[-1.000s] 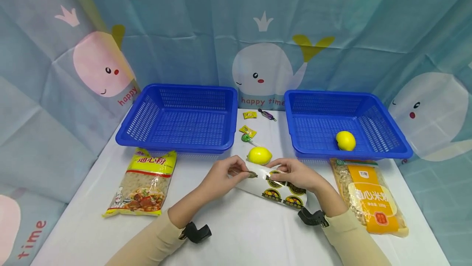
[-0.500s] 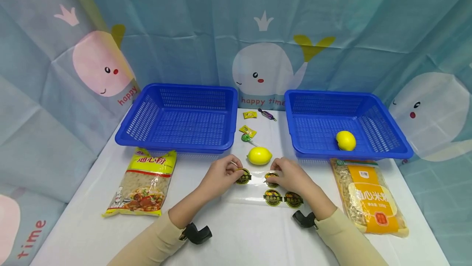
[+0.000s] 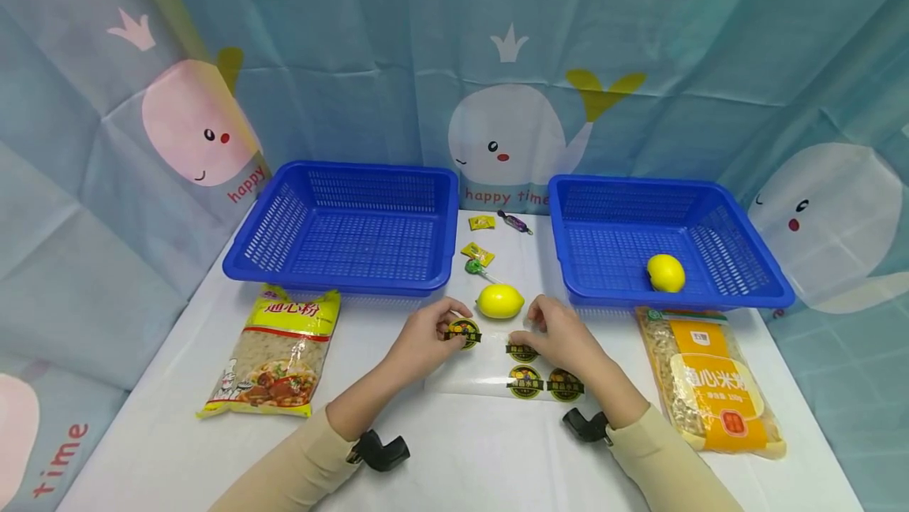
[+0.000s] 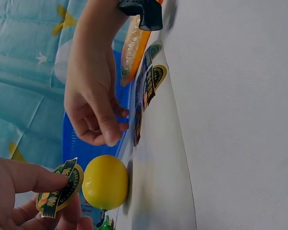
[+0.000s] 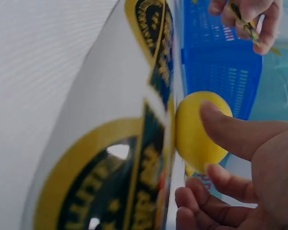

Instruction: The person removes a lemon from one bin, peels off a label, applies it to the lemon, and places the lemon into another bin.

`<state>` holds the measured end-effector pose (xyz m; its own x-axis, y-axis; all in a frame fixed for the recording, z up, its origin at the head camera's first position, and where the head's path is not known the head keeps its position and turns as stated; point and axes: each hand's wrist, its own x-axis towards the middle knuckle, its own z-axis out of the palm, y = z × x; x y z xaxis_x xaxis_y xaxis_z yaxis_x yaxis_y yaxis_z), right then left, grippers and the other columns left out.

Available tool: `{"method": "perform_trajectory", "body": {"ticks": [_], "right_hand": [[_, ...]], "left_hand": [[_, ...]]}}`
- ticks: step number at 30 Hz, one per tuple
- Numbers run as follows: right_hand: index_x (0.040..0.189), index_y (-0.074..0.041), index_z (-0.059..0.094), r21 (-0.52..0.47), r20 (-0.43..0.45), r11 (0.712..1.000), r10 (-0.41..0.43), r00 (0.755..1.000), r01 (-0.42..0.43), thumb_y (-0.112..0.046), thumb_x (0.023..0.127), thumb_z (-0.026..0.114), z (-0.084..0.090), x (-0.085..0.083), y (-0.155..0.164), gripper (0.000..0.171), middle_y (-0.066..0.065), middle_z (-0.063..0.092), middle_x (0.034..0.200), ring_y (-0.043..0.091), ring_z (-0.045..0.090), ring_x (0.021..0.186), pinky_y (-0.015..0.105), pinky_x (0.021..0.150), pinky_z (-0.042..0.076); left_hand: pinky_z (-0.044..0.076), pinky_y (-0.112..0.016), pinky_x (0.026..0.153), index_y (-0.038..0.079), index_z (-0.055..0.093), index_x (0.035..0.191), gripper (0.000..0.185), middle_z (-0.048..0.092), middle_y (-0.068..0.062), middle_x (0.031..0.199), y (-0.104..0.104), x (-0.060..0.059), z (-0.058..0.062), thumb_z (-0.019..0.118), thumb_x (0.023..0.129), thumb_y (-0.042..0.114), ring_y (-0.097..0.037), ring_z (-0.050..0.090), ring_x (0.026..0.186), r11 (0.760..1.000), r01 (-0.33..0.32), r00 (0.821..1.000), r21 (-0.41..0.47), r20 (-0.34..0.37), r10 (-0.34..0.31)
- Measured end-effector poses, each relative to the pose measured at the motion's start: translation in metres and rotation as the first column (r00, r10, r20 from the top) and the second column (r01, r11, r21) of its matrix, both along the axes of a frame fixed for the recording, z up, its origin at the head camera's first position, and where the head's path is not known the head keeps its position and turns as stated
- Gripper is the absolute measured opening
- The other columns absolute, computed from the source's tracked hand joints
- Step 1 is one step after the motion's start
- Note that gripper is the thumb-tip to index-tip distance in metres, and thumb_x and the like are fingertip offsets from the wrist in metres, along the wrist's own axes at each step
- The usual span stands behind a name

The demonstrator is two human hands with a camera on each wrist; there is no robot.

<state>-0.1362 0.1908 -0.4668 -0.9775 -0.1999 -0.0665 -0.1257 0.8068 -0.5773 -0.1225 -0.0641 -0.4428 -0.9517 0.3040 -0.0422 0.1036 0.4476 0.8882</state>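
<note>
One round sticker (image 3: 463, 333) is pinched in the left hand (image 3: 426, 338), just beside the lemon (image 3: 500, 300); the right hand (image 3: 561, 336), fingers curled, holds the sticker sheet (image 3: 490, 366).

"happy time" in red on the curtain (image 3: 497, 62) under the middle whale; "happy" beside the pink whale at left; "time" at the lower left corner. Chinese "通心粉" in red on the left bag (image 3: 273, 354). "通心米粉" in white on the right bag (image 3: 713, 382). Sticker (image 3: 463, 333) lettering too small to read.
</note>
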Motion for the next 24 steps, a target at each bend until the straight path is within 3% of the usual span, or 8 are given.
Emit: {"method": "perform_trajectory", "body": {"ticks": [3,6,9,12,20,24], "right_hand": [[0.110,-0.008,0.058,-0.020,-0.041,1.000,-0.021,0.999,0.021,-0.041,0.083,0.083,0.003,0.000,-0.004,0.049,0.009,0.062,0.102,0.022,0.056,0.089,0.037,0.077,0.049],[0.126,-0.009,0.057,-0.016,-0.115,1.000,-0.011,0.993,0.009,-0.041,0.085,0.082,0.007,-0.002,-0.011,0.058,0.012,0.062,0.121,0.028,0.059,0.108,0.045,0.091,0.052],[0.138,-0.010,0.055,0.002,-0.190,1.000,0.023,0.982,-0.023,-0.038,0.084,0.083,0.011,-0.009,-0.021,0.066,0.013,0.059,0.135,0.034,0.055,0.124,0.052,0.104,0.047],[0.141,-0.012,0.054,0.023,-0.219,0.998,0.060,0.974,-0.056,-0.033,0.084,0.084,0.013,-0.017,-0.030,0.067,0.012,0.057,0.140,0.036,0.051,0.130,0.055,0.110,0.042],[0.148,-0.016,0.050,0.011,-0.096,0.995,0.097,0.991,-0.097,-0.020,0.087,0.082,0.004,-0.027,-0.043,0.069,0.015,0.053,0.144,0.036,0.048,0.131,0.056,0.111,0.042],[0.150,-0.018,0.048,-0.023,-0.082,0.996,0.082,0.993,-0.084,-0.021,0.089,0.079,0.002,-0.025,-0.042,0.069,0.016,0.055,0.139,0.035,0.052,0.125,0.055,0.107,0.046]], "left_hand": [[0.041,-0.027,0.068,0.009,0.068,0.114,0.033,0.063,-0.001,0.087,0.001,0.000,-0.001,0.074,0.083,0.000,-0.017,0.049,0.077,1.000,0.002,1.000,-0.003,0.011,-0.002],[0.043,-0.027,0.070,0.009,0.069,0.113,0.030,0.064,-0.001,0.089,0.002,0.000,-0.002,0.074,0.084,0.001,-0.017,0.051,0.079,1.000,0.010,1.000,-0.007,0.021,-0.010],[0.045,-0.028,0.072,0.009,0.070,0.109,0.026,0.066,-0.001,0.090,0.002,-0.001,-0.002,0.073,0.084,0.002,-0.017,0.053,0.080,1.000,0.009,1.000,-0.004,0.028,-0.009],[0.047,-0.028,0.073,0.010,0.070,0.107,0.024,0.069,-0.001,0.091,0.002,-0.002,-0.001,0.073,0.084,0.002,-0.016,0.055,0.080,1.000,0.008,1.000,0.001,0.027,-0.008],[0.047,-0.028,0.074,0.012,0.070,0.107,0.025,0.068,0.000,0.091,0.002,-0.002,0.001,0.073,0.084,0.003,-0.015,0.055,0.081,1.000,0.009,0.999,0.012,0.036,-0.009],[0.047,-0.026,0.073,0.012,0.070,0.107,0.023,0.069,-0.001,0.092,0.002,-0.002,0.002,0.073,0.085,0.004,-0.015,0.055,0.081,0.999,0.014,0.999,0.029,0.035,-0.015]]}}
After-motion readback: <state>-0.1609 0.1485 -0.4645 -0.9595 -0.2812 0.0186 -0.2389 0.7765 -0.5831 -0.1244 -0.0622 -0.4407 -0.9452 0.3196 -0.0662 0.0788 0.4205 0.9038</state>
